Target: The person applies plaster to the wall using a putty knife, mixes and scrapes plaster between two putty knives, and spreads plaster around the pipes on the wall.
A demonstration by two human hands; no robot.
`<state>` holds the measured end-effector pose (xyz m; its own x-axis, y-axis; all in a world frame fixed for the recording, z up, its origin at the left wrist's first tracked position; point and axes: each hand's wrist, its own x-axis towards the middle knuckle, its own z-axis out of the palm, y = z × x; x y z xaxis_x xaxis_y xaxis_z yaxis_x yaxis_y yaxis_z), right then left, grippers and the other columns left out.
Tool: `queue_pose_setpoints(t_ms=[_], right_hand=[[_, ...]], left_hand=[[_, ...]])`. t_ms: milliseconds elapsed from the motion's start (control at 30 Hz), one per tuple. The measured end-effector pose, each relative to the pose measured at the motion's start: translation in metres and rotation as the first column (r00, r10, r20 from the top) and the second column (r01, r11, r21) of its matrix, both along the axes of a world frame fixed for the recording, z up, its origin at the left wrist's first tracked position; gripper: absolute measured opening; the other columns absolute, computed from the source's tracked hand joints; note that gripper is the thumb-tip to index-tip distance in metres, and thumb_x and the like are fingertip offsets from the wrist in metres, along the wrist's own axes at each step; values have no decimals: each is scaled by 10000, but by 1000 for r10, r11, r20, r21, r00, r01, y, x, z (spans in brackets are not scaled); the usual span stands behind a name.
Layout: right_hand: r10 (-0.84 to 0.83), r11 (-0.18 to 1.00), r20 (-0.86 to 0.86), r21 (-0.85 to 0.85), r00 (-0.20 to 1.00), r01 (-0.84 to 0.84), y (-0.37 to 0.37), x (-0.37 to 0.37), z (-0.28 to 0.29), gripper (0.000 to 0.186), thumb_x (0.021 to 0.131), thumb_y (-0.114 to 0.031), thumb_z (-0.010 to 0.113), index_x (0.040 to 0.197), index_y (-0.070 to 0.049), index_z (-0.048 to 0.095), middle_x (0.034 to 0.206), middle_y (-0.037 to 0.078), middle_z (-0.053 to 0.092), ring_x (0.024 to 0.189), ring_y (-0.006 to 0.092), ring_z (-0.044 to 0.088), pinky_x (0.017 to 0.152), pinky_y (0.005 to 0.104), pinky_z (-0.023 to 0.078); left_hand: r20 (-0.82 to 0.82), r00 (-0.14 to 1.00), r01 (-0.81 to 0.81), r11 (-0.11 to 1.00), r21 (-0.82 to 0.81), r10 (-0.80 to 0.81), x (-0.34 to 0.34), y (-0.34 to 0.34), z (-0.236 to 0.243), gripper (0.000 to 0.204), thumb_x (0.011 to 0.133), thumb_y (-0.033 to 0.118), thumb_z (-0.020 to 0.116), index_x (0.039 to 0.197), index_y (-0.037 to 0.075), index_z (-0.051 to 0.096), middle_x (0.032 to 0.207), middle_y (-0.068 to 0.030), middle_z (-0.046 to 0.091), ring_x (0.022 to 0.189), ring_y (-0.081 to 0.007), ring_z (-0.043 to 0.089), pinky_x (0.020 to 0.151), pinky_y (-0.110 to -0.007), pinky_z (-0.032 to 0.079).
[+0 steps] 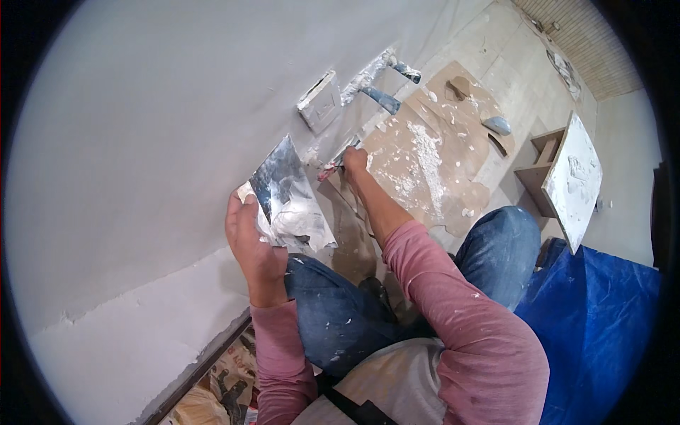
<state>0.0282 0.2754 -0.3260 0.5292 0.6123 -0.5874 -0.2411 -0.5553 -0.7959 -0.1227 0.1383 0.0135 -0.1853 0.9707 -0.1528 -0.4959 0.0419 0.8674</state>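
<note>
In my left hand (248, 227) is a wide metal plastering blade (273, 180), tilted, its lower part loaded with a lump of white plaster (297, 216). My right hand (355, 159) is closed around a small red-ended tool (326, 172), low against the wall; the hand hides much of it, and its exact kind does not show. Above that hand, a square white wall box (320, 103) juts from the wall. Beside it, two blue-grey stubs (382, 100) stick out of a rough patch of white plaster (365, 78).
Brown cardboard (397, 152), strewn with plaster crumbs, covers the floor by the wall. A curved offcut (497, 125) lies on it. To the right stands a small wooden stand with a plaster-smeared white top (575, 177). A blue sheet (595, 312) spreads at the lower right. My bent knees (499, 244) are close by.
</note>
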Motion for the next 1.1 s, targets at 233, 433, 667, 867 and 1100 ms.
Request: queue_pose_setpoints(t_ms=[233, 433, 667, 867, 1100], right_hand=[[-135, 976, -153, 152, 979, 158, 6, 7, 41, 408, 907, -205, 574, 1059, 172, 605, 927, 186, 665, 818, 244, 629, 723, 408, 494], [-78, 945, -153, 302, 985, 122, -3, -6, 132, 417, 929, -244, 591, 1057, 151, 632, 1007, 284, 686, 969, 352, 668, 869, 428, 484], [-167, 932, -140, 302, 976, 202, -28, 20, 94, 262, 946, -132, 576, 1044, 106, 621, 907, 127, 662, 800, 200, 632, 697, 350, 495], [-104, 988, 34, 118, 994, 99, 7, 62, -7, 350, 877, -131, 555, 1066, 159, 607, 968, 223, 675, 832, 291, 684, 648, 428, 534], [-30, 999, 11, -17, 999, 31, 31, 33, -2, 381, 856, -142, 542, 1084, 158, 601, 1017, 252, 669, 845, 323, 686, 636, 445, 528]], left_hand=[[-23, 1000, 6, 999, 41, -5, 2, 2, 2, 246, 1007, 96, 452, 1169, -48, 569, 1088, -124, 673, 969, -199, 676, 854, -333, 549], [-113, 993, -13, 1000, 13, 15, -6, -1, -3, 319, 992, 148, 451, 1217, -52, 555, 1122, -132, 659, 1004, -213, 666, 890, -349, 534], [-60, 997, -38, 999, 10, 38, -10, -6, 3, 263, 1001, 127, 474, 1179, -44, 565, 1086, -120, 668, 978, -203, 672, 860, -331, 545], [-37, 999, -14, 1000, 8, 15, 8, 2, 4, 251, 999, 123, 472, 1167, -39, 566, 1076, -118, 665, 962, -197, 672, 843, -330, 544], [-69, 997, -36, 999, -16, 34, -4, 0, 1, 248, 1002, 123, 475, 1166, -36, 572, 1076, -117, 667, 954, -194, 674, 841, -327, 545]])
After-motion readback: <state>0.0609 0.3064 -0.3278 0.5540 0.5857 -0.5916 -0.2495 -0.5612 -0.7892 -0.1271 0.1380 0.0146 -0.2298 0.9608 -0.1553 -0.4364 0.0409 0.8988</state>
